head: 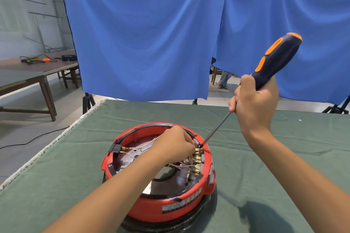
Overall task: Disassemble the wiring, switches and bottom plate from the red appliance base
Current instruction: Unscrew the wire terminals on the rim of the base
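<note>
I see the red appliance base (166, 202) upside-down on the green-covered table (284, 157), near the front edge at about six o'clock from the table's middle. Inside its rim, a row of brass terminals (197, 162) with pale wires (144, 145) runs along the three o'clock side. My left hand (174, 142) reaches in, its fingers curled and pinching at the top end of that terminal row. My right hand (253, 104) is wrapped tight around the lower handle of a black-and-orange screwdriver (278, 58), whose tip sits at the rim just above the terminals, around two o'clock on the base. I judge the wiring step is in hand: a terminal screw or clip is being worked. Next calls for steady downward pressure, with the left hand bracing the connector.
</note>
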Action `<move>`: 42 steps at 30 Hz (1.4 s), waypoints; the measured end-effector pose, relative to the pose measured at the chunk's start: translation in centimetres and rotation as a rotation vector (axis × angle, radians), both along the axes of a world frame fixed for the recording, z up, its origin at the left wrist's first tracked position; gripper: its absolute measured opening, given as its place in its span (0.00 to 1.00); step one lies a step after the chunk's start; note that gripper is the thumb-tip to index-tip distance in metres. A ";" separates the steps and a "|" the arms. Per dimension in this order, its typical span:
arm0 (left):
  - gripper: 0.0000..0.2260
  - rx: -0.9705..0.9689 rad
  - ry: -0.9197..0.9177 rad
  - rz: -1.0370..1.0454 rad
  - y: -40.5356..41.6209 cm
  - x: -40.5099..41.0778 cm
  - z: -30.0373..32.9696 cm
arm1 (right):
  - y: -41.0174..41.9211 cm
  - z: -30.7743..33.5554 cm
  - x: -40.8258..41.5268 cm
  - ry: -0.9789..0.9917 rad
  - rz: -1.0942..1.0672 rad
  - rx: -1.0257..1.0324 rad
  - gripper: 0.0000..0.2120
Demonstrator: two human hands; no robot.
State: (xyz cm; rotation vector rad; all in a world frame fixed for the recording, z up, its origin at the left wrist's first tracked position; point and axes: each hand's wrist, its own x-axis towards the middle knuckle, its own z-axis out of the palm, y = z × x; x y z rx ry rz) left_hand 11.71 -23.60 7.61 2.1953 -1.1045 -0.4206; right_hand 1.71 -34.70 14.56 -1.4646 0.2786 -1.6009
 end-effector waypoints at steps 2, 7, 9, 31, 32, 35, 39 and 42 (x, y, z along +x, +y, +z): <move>0.08 -0.027 0.038 -0.006 -0.1 0.1 -0.2 | -0.3 0.0 0.2 -0.006 0.006 -0.006 0.07; 0.08 -0.144 0.180 0.008 0.4 -0.1 -1.0 | -0.7 -0.3 0.5 -0.004 0.008 0.016 0.08; 0.08 -0.169 0.262 0.003 0.5 0.0 -1.1 | -0.7 -0.5 0.4 -0.004 -0.003 0.035 0.07; 0.10 -0.181 0.309 0.030 0.0 0.1 -1.6 | -3.1 -3.3 -0.9 -0.111 -0.107 0.412 0.08; 0.10 -0.182 0.308 0.031 -0.1 0.1 -1.6 | -3.2 -3.4 -1.0 -0.117 -0.107 0.419 0.08; 0.10 -0.185 0.297 0.035 -0.1 0.0 -1.6 | -3.2 -3.7 -1.1 -0.122 -0.109 0.443 0.09; 0.11 -0.190 0.284 0.037 -0.1 0.0 -1.5 | -3.1 -3.5 -1.3 -0.107 -0.101 0.443 0.09; 0.10 -0.191 0.284 0.033 0.0 0.0 -1.6 | -2.7 -2.8 -1.1 -0.076 -0.087 0.376 0.08</move>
